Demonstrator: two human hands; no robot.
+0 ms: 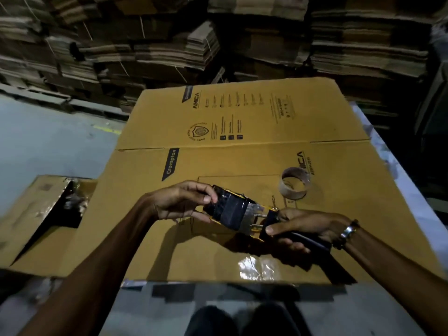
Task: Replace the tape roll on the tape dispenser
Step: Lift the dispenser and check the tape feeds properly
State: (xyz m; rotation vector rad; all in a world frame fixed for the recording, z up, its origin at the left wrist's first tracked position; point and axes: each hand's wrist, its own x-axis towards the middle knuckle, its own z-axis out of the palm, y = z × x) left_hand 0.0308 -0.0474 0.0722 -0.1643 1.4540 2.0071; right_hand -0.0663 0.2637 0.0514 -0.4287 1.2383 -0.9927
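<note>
Nearest the lens, dark trouser knees [242,320] at bottom centre, just under the pale desk [400,175] edge. Both bare forearms reaching in over a flattened cardboard box [218,166] spread across the desk, printed "Crompton" and "AMICA". Patch of shiny clear tape [259,267] stuck on the near edge of the cardboard. Right hand [303,226] clenched round the black handle of the tape dispenser [242,214], thumb laid along the top; metal bracelet [348,232] and dark beads on that wrist. Dispenser held just above the cardboard, lying roughly level, handle to the right, yellow frame edges showing along both sides. Left hand [184,201], fingers [206,194] grasping the dark tape roll [226,208] at the dispenser's far-left end, thumb below, fingers over the top; whether the roll is fully seated on its hub cannot be told. Clear film and metal pins visible between roll and handle. Beyond the right hand, an empty cardboard core [294,183] standing on end on the cardboard, apart from the dispenser, near the "AMICA" print. Off the left, lower down, an open carton [48,214] with crumpled shiny material inside, on a grey floor [48,141]. Farthest back, tall stacks of flattened cartons [218,40] filling the whole background, dim light.
</note>
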